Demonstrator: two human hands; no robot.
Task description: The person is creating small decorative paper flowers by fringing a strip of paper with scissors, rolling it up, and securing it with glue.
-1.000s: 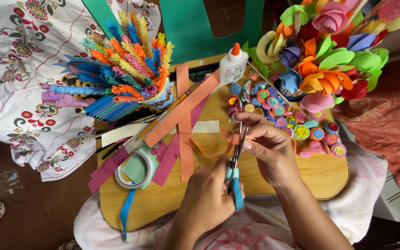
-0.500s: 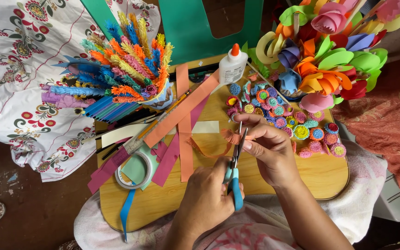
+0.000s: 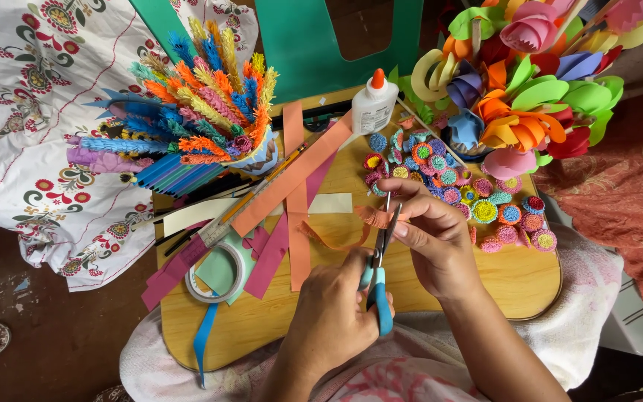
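Orange paper strip (image 3: 336, 237), thin and curling, lies at frame centre on the wooden board (image 3: 515, 279); its fringed end is pinched by the right hand (image 3: 429, 238) just right of centre. Left hand (image 3: 333, 316), lower centre, is clenched through the blue handles of the scissors (image 3: 378, 268), blades slightly parted on the fringed end. Upper left of centre, a cup (image 3: 266, 152) holds a spread of fringed paper sticks (image 3: 187, 119) in blue, orange, yellow and purple. Upper right, a bunch of foam flowers (image 3: 526, 82); its container is hidden. Below them, small rolled paper discs (image 3: 478, 197) lie clustered on the board, just above the right hand. White glue bottle (image 3: 375, 104) with orange cap stands top centre. Wide orange strips (image 3: 295, 193) cross left of centre, pink strips (image 3: 269, 257) under them, tape roll (image 3: 213, 275) and blue ribbon (image 3: 204, 335) lower left. Floral cloth (image 3: 31, 112) fills the upper left
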